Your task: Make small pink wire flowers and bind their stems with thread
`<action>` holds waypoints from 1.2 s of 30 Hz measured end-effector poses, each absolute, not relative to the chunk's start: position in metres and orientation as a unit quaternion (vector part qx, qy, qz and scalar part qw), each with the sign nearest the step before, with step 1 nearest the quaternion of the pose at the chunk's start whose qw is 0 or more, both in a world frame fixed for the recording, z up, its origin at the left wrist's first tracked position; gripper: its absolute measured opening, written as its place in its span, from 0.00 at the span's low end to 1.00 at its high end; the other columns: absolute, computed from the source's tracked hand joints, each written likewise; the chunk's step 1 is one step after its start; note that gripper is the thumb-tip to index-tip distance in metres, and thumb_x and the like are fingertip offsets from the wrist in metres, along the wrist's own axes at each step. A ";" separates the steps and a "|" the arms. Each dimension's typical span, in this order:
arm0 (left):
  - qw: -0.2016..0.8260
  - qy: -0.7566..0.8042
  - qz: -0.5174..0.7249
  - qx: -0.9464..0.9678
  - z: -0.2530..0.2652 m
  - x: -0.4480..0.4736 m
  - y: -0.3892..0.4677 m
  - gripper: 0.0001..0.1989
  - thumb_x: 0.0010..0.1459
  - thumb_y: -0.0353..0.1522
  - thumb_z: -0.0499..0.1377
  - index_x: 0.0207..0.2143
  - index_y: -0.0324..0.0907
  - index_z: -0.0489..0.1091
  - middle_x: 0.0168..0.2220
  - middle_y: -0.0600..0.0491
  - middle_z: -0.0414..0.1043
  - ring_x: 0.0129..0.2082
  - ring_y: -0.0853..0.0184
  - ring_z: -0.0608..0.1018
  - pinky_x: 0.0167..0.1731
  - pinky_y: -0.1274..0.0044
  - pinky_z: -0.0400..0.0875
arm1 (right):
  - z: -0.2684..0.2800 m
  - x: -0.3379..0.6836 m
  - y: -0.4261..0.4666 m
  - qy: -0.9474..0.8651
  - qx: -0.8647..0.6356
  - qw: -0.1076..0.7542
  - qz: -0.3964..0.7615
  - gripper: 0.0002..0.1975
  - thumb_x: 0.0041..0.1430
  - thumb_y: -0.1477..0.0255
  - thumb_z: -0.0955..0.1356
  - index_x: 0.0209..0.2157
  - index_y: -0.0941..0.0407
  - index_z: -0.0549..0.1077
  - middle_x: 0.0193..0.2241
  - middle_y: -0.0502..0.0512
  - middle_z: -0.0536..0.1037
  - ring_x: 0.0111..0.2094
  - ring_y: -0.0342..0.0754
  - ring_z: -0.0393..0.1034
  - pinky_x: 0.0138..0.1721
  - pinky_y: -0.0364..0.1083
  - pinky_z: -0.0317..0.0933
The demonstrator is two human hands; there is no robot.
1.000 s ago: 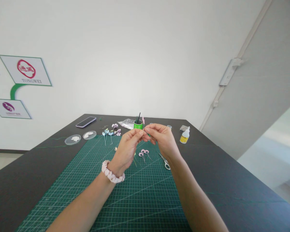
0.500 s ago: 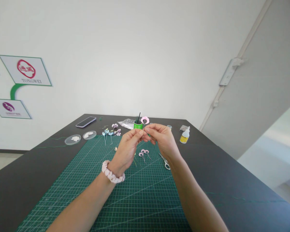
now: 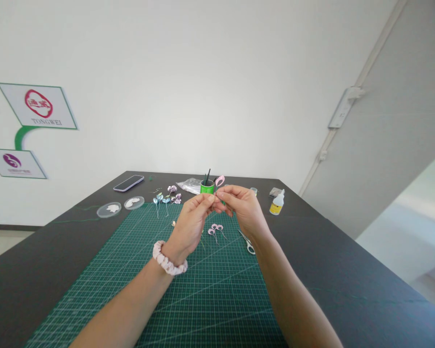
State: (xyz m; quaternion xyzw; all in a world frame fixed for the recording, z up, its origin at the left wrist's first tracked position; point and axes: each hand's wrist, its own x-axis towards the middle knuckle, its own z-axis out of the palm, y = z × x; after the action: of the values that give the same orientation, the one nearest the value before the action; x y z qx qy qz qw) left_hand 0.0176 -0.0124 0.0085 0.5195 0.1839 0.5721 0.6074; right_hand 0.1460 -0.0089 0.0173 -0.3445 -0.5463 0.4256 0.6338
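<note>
A pink petal-like loop (image 3: 220, 181) stands up above my fingertips, its lower end pinched between both hands. My left hand (image 3: 195, 216) is closed, thumb against forefinger, at the stem. Beside it, touching at the fingertips, my right hand (image 3: 241, 205) is pinched on the same piece. The stem itself is mostly hidden by the fingers. Below the hands, several small pink looped petals (image 3: 215, 229) on thin wires lie on the green cutting mat (image 3: 203, 299). Scissors (image 3: 249, 245) with white handles lie by my right wrist.
Blue wired flowers (image 3: 161, 199) and purple ones (image 3: 172, 189) lie at the mat's far left. Behind my hands stands a green tin (image 3: 207, 187) with tools. A glue bottle (image 3: 277, 204) is on the right; clear dishes (image 3: 109, 210) and a phone (image 3: 129, 183) are on the left.
The pink loop has turned from facing me to a narrower, slanted view and shifted slightly right. Both hands stay in nearly the same place.
</note>
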 end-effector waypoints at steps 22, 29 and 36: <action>0.619 0.173 0.573 0.509 0.008 0.019 -0.012 0.11 0.56 0.33 0.61 0.22 0.38 0.76 0.24 0.51 0.74 0.28 0.70 0.73 0.37 0.76 0.69 | 0.017 0.146 -0.009 -0.556 -0.345 0.628 0.421 0.08 0.47 0.67 0.73 0.24 0.57 0.78 0.15 0.47 0.70 0.16 0.38 0.55 0.17 0.41 0.47; 0.621 0.169 0.574 0.506 0.006 0.019 -0.012 0.12 0.56 0.34 0.62 0.22 0.38 0.75 0.24 0.52 0.73 0.29 0.69 0.73 0.37 0.75 0.69 | 0.017 0.144 -0.009 -0.557 -0.348 0.628 0.418 0.07 0.47 0.67 0.73 0.24 0.58 0.78 0.15 0.46 0.71 0.16 0.38 0.55 0.17 0.41 0.47; 0.618 0.177 0.574 0.507 0.007 0.020 -0.013 0.13 0.56 0.35 0.62 0.22 0.38 0.75 0.24 0.52 0.72 0.29 0.69 0.72 0.37 0.75 0.69 | 0.017 0.144 -0.010 -0.554 -0.347 0.629 0.421 0.07 0.47 0.68 0.73 0.25 0.57 0.78 0.15 0.46 0.71 0.16 0.38 0.55 0.17 0.41 0.47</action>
State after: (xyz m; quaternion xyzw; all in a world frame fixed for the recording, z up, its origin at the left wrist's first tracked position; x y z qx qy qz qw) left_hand 0.0198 -0.0129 0.0071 0.5068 0.1772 0.5739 0.6184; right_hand 0.1443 -0.0095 0.0169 -0.3465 -0.5543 0.4206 0.6291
